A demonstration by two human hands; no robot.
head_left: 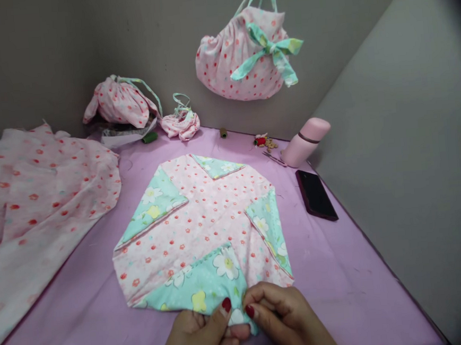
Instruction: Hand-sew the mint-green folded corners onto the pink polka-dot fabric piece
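A piece of pink floral fabric (202, 217) lies flat, its corners folded in to show a mint green side with white flowers. Its nearest folded corner (197, 286) is lifted at the front, with my left hand (205, 334) closed on it, thumb on top and fingers beneath. My right hand (284, 317) is pinched at the right edge of that same corner. Anything small between its fingertips is hidden. A line of stitches shows along the fold of this corner and along the right-hand mint corner (266, 225).
More pink fabric (48, 192) spreads over the left side. At the back are drawstring pouches (119, 104), a green thread spool (150, 138), a red spool (260, 141) and small scissors (275, 159). A pink bottle (306, 142) and phone (316, 195) stand right. A pouch (241, 60) hangs above.
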